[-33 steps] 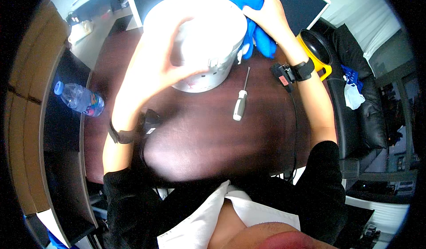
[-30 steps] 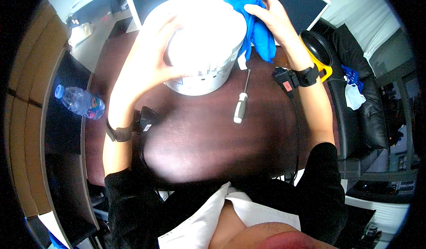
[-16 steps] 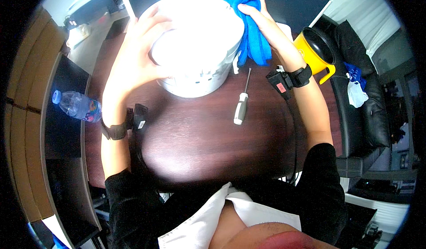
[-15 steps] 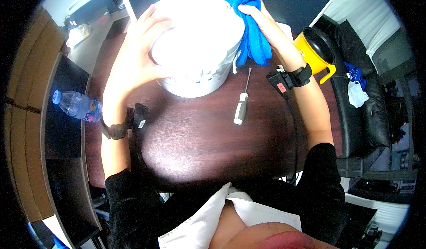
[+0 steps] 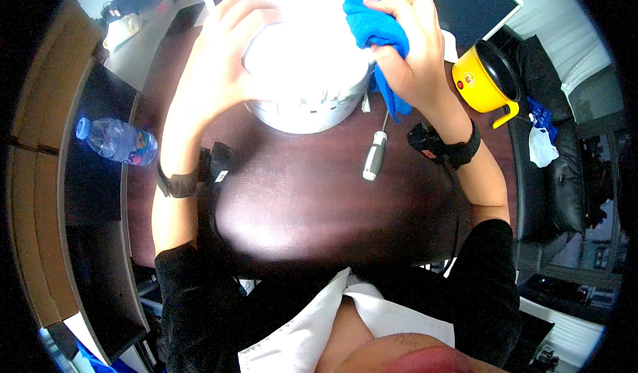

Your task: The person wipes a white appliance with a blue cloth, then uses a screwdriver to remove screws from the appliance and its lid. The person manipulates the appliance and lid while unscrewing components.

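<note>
My left hand (image 5: pixel 219 67) is curved around the left side of a white cylindrical appliance (image 5: pixel 306 114), whose top is washed out by glare. My right hand (image 5: pixel 412 47) grips a bunched blue cloth (image 5: pixel 369 24) against the appliance's upper right side, and part of the cloth hangs down below my fingers. A screwdriver (image 5: pixel 375 154) with a grey-and-white handle lies on the dark wooden table (image 5: pixel 319 200), its shaft tip partly hidden by the cloth. Both wrists wear black straps with small devices attached.
A yellow pot (image 5: pixel 480 91) with a handle stands at the table's right, beside a black sofa (image 5: pixel 558 200). A water bottle (image 5: pixel 116 140) lies at the left, near cardboard boxes (image 5: pixel 36 193). A white-edged dark panel (image 5: pixel 465 1) is behind the appliance.
My right hand has moved down over the cloth and bunched it higher against the appliance. My left hand stays around the appliance. More of the yellow pot shows.
</note>
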The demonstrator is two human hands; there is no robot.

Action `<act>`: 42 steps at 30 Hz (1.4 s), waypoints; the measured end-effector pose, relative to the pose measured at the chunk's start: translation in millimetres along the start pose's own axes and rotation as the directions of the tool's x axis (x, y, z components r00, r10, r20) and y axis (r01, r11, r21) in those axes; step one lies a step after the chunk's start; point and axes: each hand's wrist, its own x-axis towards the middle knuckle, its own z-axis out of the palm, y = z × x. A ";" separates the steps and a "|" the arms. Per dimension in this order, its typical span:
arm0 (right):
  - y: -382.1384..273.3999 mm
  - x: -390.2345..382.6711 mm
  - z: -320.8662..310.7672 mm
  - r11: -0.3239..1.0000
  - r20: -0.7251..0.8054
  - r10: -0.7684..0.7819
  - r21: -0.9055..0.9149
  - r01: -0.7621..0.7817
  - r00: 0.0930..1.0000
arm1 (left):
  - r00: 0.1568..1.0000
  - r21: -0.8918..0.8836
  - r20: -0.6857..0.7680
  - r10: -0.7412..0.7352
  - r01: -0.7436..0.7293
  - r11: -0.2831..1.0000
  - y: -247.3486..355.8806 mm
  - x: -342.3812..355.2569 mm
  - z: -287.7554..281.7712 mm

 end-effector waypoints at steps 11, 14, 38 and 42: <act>-40.4 -10.1 -8.9 0.997 0.011 0.018 -0.080 -0.017 1.000 | 1.000 -0.030 -0.009 0.018 -0.018 0.999 20.0 6.5 -4.6; -40.1 -15.1 -25.8 0.994 0.105 -0.036 -0.100 0.046 0.994 | 1.000 -0.012 -0.002 0.005 -0.005 1.000 27.0 5.5 -5.9; -13.4 81.3 -30.6 0.997 0.199 -0.020 0.073 0.006 0.980 | 0.999 0.038 -0.039 -0.024 0.025 0.999 17.2 -3.0 1.5; -23.5 87.3 -13.0 0.963 0.469 0.074 0.196 -0.186 0.880 | 0.995 0.049 -0.094 -0.033 0.037 0.998 12.6 -6.0 6.4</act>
